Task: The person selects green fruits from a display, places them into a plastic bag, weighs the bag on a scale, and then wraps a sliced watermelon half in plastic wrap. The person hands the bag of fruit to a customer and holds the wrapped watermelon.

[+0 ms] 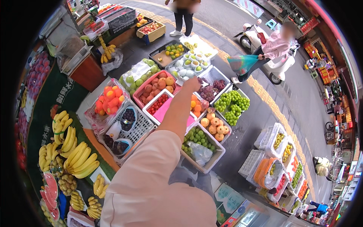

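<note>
Grey paving (pixel 242 151), white crates (pixel 214 72), dark grapes (pixel 207 93) lying in one

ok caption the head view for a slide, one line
Outdoors, a bare hand extends beside clustered dark purple grapes, with round green grapes to their right and curved yellow bananas lower left.

This is an open-air fruit stall beside a street: crates (pixel 216 159) of purple grapes (pixel 207 94), green grapes (pixel 233 104) and pomegranates (pixel 215 126) crowd the pavement (pixel 242 142), near bananas (pixel 81 162) and cut watermelon (pixel 50 188). Beyond, a white scooter (pixel 275 69) stands by the road (pixel 310 102).
</note>
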`<action>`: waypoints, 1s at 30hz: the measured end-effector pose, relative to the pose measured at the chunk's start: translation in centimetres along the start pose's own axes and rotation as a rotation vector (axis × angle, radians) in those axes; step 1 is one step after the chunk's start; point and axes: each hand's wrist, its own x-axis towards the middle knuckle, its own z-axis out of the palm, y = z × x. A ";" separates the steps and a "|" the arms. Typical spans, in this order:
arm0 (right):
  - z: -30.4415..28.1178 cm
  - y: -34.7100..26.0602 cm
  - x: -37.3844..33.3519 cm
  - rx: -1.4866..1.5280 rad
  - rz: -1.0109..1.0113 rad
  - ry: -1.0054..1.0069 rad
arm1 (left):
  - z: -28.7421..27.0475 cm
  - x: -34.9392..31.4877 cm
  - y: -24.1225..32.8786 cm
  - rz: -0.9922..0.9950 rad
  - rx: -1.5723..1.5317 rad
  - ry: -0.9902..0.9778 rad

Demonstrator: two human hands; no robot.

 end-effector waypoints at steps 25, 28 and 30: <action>7.1 0.3 -0.2 0.222 0.292 -0.666 | 3.2 -6.0 -16.0 -0.152 0.132 -0.102; 7.5 -3.2 0.5 0.313 0.236 -0.636 | 1.5 -7.8 -15.4 -0.181 0.117 -0.040; 7.6 -5.5 2.2 0.371 0.201 -0.605 | 1.0 -8.7 -15.6 -0.178 0.149 -0.047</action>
